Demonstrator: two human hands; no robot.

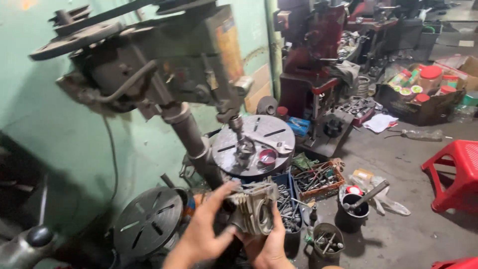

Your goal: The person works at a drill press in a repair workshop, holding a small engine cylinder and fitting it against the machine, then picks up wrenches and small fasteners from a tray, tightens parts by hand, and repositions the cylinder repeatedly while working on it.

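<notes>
I hold a grey metal engine part (255, 208) with fins low in the middle of the view, just in front of me. My left hand (204, 230) grips its left side, thumb up along the top and fingers curled on the near edge. My right hand (269, 246) cups it from below, with the palm mostly hidden under the part. Both my arms are cut off by the bottom edge.

Just past the part stands a big drill press (164, 65), and its top runs out of the picture. Its round table (279, 132) carries a small red cup (267, 157). A second round plate (149, 221) lies low on the left, partly in shadow.

To the right of my hands, a crate (318, 180) and some dark pots (328, 240) hold metal bits too small to make out. Far right, a brown cardboard box (423, 107) holds jars with red and green lids. A red plastic stool (455, 172) is cut off at the right edge.
</notes>
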